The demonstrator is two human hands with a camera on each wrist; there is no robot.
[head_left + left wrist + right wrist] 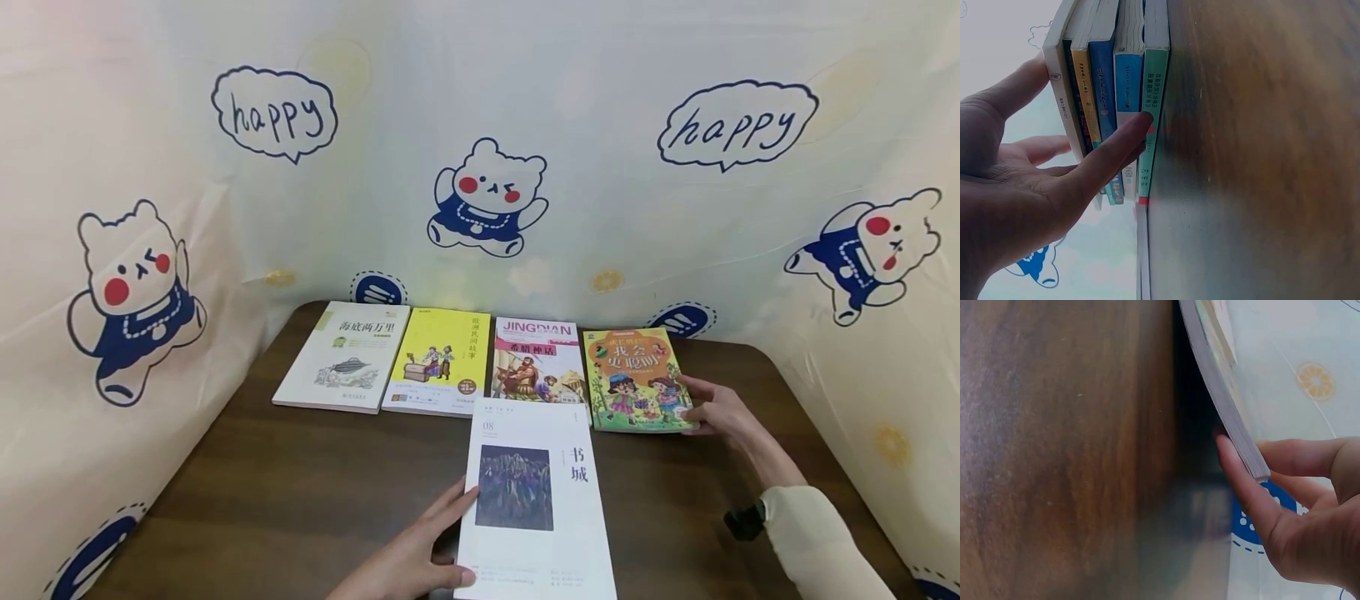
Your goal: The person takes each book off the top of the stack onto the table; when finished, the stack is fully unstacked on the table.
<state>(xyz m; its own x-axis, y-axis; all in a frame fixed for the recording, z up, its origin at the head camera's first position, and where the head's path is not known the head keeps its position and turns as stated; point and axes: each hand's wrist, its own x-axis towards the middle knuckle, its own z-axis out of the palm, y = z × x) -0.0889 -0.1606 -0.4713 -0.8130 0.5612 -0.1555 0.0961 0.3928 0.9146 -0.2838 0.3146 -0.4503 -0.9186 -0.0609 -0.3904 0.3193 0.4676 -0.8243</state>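
Orange children's book (633, 379) lies at the right end of the row of books (472, 358) on the desk (300, 500), just beside the Greek myths book (536, 358), its right edge tipped up in the pinch of your right hand (720, 410). Closer to you, your left hand (408, 546) rests with extended fingers against the spines of a stack of books (1107, 87), the white 书城 book (525, 552) on top.

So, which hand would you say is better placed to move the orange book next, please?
Probably the right hand: it pinches the orange book at its right edge. The left hand is farther away, touching the stack of books in front.
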